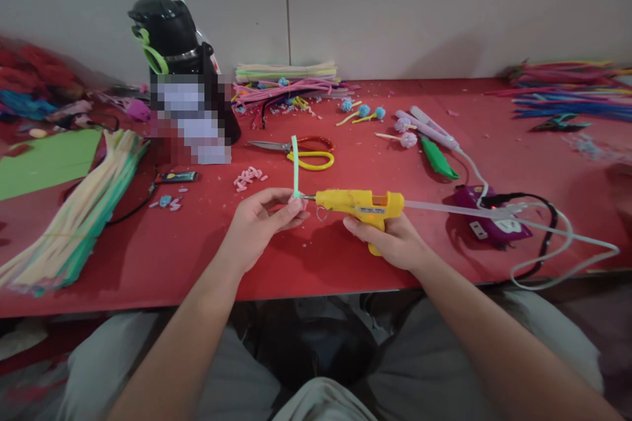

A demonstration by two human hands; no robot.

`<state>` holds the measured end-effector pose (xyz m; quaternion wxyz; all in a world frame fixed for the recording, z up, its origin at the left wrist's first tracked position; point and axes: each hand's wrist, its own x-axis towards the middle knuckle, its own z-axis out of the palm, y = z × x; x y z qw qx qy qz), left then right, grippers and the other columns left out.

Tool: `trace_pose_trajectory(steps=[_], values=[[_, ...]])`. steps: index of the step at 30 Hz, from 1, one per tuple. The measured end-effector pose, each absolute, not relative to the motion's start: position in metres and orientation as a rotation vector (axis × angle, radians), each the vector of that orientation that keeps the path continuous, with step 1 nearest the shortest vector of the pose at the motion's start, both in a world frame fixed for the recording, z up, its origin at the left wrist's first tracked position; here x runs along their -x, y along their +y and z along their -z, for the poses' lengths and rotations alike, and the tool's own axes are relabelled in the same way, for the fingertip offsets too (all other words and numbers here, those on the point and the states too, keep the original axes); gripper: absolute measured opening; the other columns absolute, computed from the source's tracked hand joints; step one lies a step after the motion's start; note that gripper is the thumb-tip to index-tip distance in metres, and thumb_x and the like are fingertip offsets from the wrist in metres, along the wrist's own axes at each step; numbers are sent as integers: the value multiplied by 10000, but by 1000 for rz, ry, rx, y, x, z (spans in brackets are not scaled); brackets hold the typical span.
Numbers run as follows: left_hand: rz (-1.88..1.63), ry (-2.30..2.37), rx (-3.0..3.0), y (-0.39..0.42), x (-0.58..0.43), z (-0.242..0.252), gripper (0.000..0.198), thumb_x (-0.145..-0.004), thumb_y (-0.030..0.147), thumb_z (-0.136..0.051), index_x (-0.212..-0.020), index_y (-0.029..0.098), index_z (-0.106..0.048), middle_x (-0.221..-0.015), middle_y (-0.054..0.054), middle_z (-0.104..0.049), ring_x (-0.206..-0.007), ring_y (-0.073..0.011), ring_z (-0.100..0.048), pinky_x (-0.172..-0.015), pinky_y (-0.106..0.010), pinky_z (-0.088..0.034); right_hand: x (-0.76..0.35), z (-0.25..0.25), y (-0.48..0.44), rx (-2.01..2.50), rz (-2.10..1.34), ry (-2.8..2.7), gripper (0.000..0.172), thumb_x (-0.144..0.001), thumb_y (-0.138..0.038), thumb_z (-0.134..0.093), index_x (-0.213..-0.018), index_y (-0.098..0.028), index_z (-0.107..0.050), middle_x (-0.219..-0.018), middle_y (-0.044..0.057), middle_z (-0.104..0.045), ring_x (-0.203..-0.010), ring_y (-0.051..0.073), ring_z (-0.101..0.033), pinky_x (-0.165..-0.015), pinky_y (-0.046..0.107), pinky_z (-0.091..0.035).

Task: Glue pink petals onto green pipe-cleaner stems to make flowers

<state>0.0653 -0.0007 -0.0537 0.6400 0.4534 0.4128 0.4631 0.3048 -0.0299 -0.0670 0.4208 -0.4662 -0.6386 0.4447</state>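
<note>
My left hand (261, 220) pinches a small pink piece with a short mint-green pipe cleaner (295, 168) standing up from it. A yellow hot glue gun (360, 205) is gripped in my right hand (390, 240), its metal nozzle touching the pink piece at my left fingertips. A clear glue stick (444, 209) sticks out of the gun's back. Both hands hover just above the red table (345, 263) near its front edge.
Scissors with red and yellow handles (301, 148) lie behind my hands. A bundle of pipe cleaners (83, 210) lies at the left, more at the back (286, 82) and far right (567, 95). A black jug (172, 46), pink scraps (249, 177), a purple socket (488, 220) and white cable (563, 256) are nearby.
</note>
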Motion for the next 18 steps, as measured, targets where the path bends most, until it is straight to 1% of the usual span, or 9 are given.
trace_pose_trajectory(steps=[3, 6, 9, 11, 13, 16, 18], values=[[-1067, 941, -1052, 0, -64, 55, 243, -772, 313, -842, -975, 203, -766, -932, -32, -776, -777, -141, -753, -792, -256, -632, -305, 67, -29, 1167, -1117, -1608, 228, -906, -418, -659, -1043, -250, -730, -866, 43, -726, -900, 246, -699, -739, 358, -586], [-1080, 967, -1115, 1, -64, 58, 226, -787, 328, -829, -973, 214, -772, -935, -33, -777, -791, -134, -739, -746, -225, -611, -304, 67, -30, 1174, -1105, -1618, 246, -909, -428, -653, -1053, -244, -731, -877, 50, -734, -932, 256, -703, -762, 366, -591], [-1115, 1021, -1152, 2, -63, 59, 230, -786, 344, -828, -978, 227, -779, -958, -41, -782, -854, -134, -724, -726, -201, -578, -303, 69, -31, 1169, -1106, -1655, 274, -923, -428, -637, -1107, -246, -727, -979, 57, -749, -958, 247, -704, -790, 357, -585], [-1166, 1034, -1135, 4, -59, 57, 237, -773, 348, -838, -973, 233, -785, -968, -42, -782, -880, -137, -715, -744, -208, -569, -304, 69, -32, 1184, -1087, -1674, 307, -932, -433, -622, -1153, -244, -720, -1022, 60, -753, -948, 243, -708, -788, 355, -581], [-1248, 1027, -1121, 8, -51, 51, 223, -762, 342, -846, -949, 233, -791, -939, -36, -776, -857, -132, -703, -740, -211, -562, -309, 68, -30, 1244, -1017, -1682, 327, -933, -452, -613, -1159, -243, -722, -1002, 57, -759, -918, 244, -713, -776, 361, -578], [-1395, 994, -1149, 13, -33, 38, 183, -759, 322, -846, -903, 221, -797, -910, -31, -754, -815, -114, -674, -700, -188, -541, -323, 66, -21, 1419, -816, -1721, 320, -899, -496, -635, -1055, -239, -744, -892, 51, -758, -856, 262, -712, -719, 368, -562], [-1459, 962, -1143, 14, -21, 31, 178, -751, 303, -849, -893, 212, -794, -907, -32, -739, -806, -107, -656, -683, -178, -529, -334, 66, -11, 1580, -645, -1726, 309, -845, -528, -678, -888, -227, -731, -751, 50, -720, -739, 269, -690, -618, 364, -526]])
